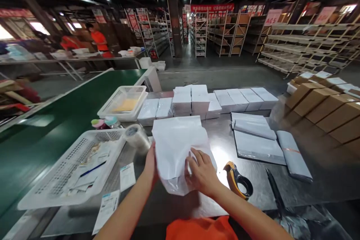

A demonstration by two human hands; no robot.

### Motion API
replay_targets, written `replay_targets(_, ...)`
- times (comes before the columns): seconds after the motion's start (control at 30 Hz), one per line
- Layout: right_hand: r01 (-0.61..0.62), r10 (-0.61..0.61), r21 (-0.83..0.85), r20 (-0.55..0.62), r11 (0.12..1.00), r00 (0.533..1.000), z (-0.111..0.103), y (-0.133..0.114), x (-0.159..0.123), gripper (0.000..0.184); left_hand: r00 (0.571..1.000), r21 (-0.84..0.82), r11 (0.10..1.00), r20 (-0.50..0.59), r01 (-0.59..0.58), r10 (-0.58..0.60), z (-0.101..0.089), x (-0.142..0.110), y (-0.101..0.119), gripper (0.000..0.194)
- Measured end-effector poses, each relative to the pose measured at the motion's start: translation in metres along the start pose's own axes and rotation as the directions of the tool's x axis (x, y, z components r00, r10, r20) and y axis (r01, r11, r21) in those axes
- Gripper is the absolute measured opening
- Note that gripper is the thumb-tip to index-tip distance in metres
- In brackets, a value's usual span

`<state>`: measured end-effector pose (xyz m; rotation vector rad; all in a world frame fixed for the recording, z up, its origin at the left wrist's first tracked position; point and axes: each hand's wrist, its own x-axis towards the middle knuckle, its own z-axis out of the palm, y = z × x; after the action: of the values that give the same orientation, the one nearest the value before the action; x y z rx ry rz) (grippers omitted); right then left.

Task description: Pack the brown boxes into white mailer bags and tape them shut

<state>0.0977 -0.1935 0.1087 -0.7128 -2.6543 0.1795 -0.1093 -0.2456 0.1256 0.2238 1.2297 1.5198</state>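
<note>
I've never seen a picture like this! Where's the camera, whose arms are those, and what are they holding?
There's no robot here, just a person working with bare hands. The camera sits on their head, looking forward and down, so you see roughly what they see. The left hand holds the side of a white bag, and the right hand's fingers touch its front. I can't tell what's inside. On the shiny table are stacks of white boxes, a fat roll of tape and a yellow-and-black tape dispenser. A pen lies in the nearer white basket.
</note>
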Motion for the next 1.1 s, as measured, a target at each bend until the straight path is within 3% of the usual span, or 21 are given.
replay_targets(0.1, -0.052, 0.05, 0.011, 0.121, 0.999, 0.991, 0.022, 0.008, -0.001, 0.069, 0.969, 0.072, 0.997, -0.247, 0.018, 0.0, -0.021, 0.0, 0.005, 0.033)
replay_targets(0.17, -0.066, 0.064, 0.008, 0.163, 0.998, 0.985, 0.027, 0.011, -0.003, 0.068, 0.882, 0.16, 0.986, -0.456, -0.049, 0.117, -0.035, -0.009, 0.009, 0.023)
replay_targets(0.2, -0.069, 0.067, 0.005, 0.17, 0.998, 0.983, 0.028, 0.012, -0.004, 0.065, 0.822, 0.271, 0.954, -0.51, -0.126, 0.253, -0.04, -0.015, 0.011, 0.021)
replay_targets(0.23, -0.066, 0.065, 0.003, 0.174, 0.998, 0.983, 0.026, 0.013, -0.005, 0.061, 0.767, 0.431, 0.876, -0.479, -0.218, 0.427, -0.043, -0.022, 0.012, 0.023)
replay_targets(0.27, -0.06, 0.059, 0.001, 0.176, 0.998, 0.983, 0.024, 0.013, -0.005, 0.057, 0.723, 0.615, 0.726, -0.346, -0.306, 0.598, -0.043, -0.03, 0.013, 0.026)
replay_targets(0.3, -0.052, 0.052, -0.003, 0.175, 0.999, 0.983, 0.021, 0.013, -0.004, 0.053, 0.691, 0.783, 0.498, -0.124, -0.373, 0.712, -0.04, -0.037, 0.013, 0.027)
replay_targets(0.33, -0.044, 0.044, -0.005, 0.172, 0.999, 0.984, 0.017, 0.013, -0.003, 0.049, 0.688, 0.881, 0.23, 0.136, -0.413, 0.713, -0.034, -0.044, 0.011, 0.027)
replay_targets(0.37, -0.034, 0.035, -0.004, 0.17, 0.999, 0.985, 0.013, 0.013, -0.001, 0.043, 0.721, 0.903, -0.008, 0.348, -0.43, 0.6, -0.027, -0.049, 0.01, 0.025)
replay_targets(0.4, -0.028, 0.028, -0.001, 0.171, 1.0, 0.985, 0.008, 0.013, 0.002, 0.037, 0.776, 0.888, -0.174, 0.458, -0.426, 0.434, -0.018, -0.052, 0.007, 0.024)
replay_targets(0.47, -0.027, 0.024, 0.012, 0.188, 1.0, 0.982, -0.001, 0.013, 0.009, 0.027, 0.881, 0.851, -0.381, 0.445, -0.361, 0.161, -0.004, -0.056, 0.003, 0.021)
replay_targets(0.5, -0.032, 0.027, 0.017, 0.209, 0.999, 0.977, -0.005, 0.014, 0.013, 0.025, 0.914, 0.84, -0.441, 0.394, -0.317, 0.093, 0.001, -0.055, 0.001, 0.021)
replay_targets(0.57, -0.053, 0.046, 0.019, 0.272, 0.998, 0.961, -0.01, 0.014, 0.021, 0.022, 0.938, 0.817, -0.508, 0.342, -0.272, 0.048, 0.006, -0.053, 0.001, 0.022)
replay_targets(0.63, -0.072, 0.063, 0.015, 0.332, 0.997, 0.941, -0.013, 0.014, 0.027, 0.02, 0.929, 0.778, -0.556, 0.368, -0.291, 0.029, 0.005, -0.05, 0.003, 0.02)
replay_targets(0.77, -0.076, 0.096, -0.076, 0.314, 0.994, 0.945, -0.017, 0.018, 0.036, 0.023, 0.926, 0.715, -0.643, 0.378, -0.274, 0.025, 0.004, -0.046, 0.017, 0.032)
replay_targets(0.93, -0.114, 0.19, -0.239, 0.323, 0.964, 0.927, -0.035, 0.04, 0.052, 0.023, 0.926, 0.746, -0.638, 0.352, -0.19, 0.136, 0.009, -0.046, 0.047, 0.038)
replay_targets(1.1, -0.045, 0.153, -0.28, 0.375, 0.959, 0.914, -0.055, 0.059, 0.086, 0.023, 0.921, 0.749, -0.602, 0.386, -0.277, 0.056, 0.021, -0.031, 0.073, 0.027)
